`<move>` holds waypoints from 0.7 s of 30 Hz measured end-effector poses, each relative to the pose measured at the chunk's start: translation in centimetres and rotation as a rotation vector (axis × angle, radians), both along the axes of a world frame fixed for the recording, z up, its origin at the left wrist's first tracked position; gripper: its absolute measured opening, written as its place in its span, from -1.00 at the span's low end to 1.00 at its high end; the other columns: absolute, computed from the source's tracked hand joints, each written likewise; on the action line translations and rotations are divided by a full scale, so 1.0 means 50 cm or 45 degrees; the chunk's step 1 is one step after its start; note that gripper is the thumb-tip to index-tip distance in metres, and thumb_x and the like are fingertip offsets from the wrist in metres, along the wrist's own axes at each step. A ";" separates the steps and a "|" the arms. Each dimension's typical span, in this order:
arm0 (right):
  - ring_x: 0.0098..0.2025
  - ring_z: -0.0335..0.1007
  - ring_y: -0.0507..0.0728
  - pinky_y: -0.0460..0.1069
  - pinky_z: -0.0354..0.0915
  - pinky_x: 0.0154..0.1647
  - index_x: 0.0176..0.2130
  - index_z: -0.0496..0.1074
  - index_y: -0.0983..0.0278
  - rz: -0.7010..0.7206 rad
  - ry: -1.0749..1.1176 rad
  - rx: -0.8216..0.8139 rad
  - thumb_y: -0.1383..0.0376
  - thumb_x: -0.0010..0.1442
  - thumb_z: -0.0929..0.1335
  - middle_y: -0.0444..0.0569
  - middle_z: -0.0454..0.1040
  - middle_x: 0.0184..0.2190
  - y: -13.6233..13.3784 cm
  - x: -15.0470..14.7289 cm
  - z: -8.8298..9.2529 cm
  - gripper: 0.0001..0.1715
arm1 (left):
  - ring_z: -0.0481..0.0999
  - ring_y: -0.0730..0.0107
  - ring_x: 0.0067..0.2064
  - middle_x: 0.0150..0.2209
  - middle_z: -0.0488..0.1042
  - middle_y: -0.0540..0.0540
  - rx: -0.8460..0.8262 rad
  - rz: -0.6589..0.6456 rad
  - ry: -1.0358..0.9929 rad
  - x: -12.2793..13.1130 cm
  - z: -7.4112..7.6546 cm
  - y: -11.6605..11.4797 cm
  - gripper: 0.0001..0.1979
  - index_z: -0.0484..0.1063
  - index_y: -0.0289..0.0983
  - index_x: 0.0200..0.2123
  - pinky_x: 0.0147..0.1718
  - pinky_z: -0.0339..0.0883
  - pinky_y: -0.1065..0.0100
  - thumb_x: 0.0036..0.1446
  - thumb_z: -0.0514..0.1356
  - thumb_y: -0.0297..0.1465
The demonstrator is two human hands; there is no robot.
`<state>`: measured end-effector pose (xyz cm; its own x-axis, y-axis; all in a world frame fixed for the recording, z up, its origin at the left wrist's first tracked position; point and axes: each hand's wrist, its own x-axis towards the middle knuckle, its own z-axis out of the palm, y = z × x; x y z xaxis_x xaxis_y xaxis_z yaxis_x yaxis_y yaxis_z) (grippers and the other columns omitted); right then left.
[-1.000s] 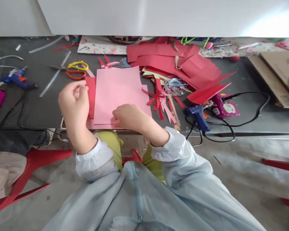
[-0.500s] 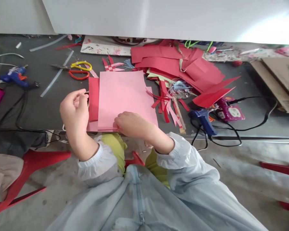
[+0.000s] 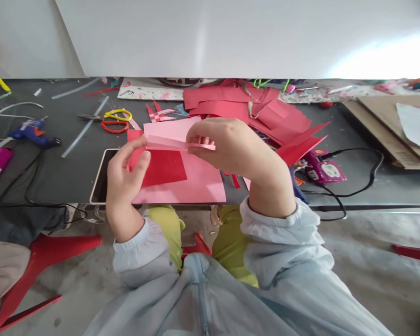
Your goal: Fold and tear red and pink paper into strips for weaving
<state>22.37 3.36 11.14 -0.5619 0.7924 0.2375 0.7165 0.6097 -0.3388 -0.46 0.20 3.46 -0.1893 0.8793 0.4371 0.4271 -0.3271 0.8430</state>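
Note:
My right hand is raised over the papers, its fingers curled onto the near edge of a pink paper sheet, which is lifted and seen nearly edge-on. At that edge's left end is my left hand, index finger and thumb apart, the index tip at the paper. Beneath lies a red paper piece on another pink sheet. A phone-like object with a pale rim is partly hidden behind my left hand.
Scissors and a blue glue gun lie to the left. Red papers are heaped at the back. A purple power block with a black cord and cardboard sit at the right. A white panel rises behind.
The pink sheet's near edge has come up off the stack, uncovering the red piece. My right hand has risen with it; my left hand has moved right and its fingers have spread.

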 end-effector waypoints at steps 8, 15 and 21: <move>-0.27 0.37 0.07 -0.03 0.26 -0.23 -0.26 0.53 0.30 0.080 0.281 -0.044 0.41 0.20 0.33 -0.02 0.53 -0.31 0.023 0.012 -0.015 -0.84 | 0.56 0.40 -0.32 -0.38 0.58 -0.03 0.077 -0.028 -0.053 0.037 0.009 0.006 -0.79 0.55 -0.24 -0.32 -0.26 0.46 0.39 0.12 0.32 -0.21; -0.27 0.32 0.07 -0.01 0.24 -0.22 -0.27 0.55 0.28 0.036 0.376 0.055 0.39 0.24 0.33 -0.02 0.48 -0.30 0.032 0.013 -0.041 -0.83 | 0.35 0.50 -0.49 -0.56 0.39 0.04 0.072 0.121 -0.031 0.061 0.027 -0.003 -0.79 0.55 -0.26 -0.49 -0.50 0.27 0.45 0.06 0.33 -0.24; -0.26 0.34 0.07 -0.02 0.26 -0.23 -0.16 0.56 0.28 0.135 0.404 0.061 0.32 0.30 0.31 0.00 0.48 -0.28 0.033 -0.002 -0.054 -0.78 | 0.39 0.47 -0.45 -0.54 0.42 0.04 0.048 0.154 0.013 0.057 0.016 -0.005 -0.79 0.58 -0.26 -0.45 -0.45 0.30 0.43 0.10 0.33 -0.23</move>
<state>22.25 4.99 8.43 -0.5325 0.7172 0.4496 0.5115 0.6958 -0.5042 2.37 -0.07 4.24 -0.2885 0.8332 0.4718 0.4738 -0.3040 0.8265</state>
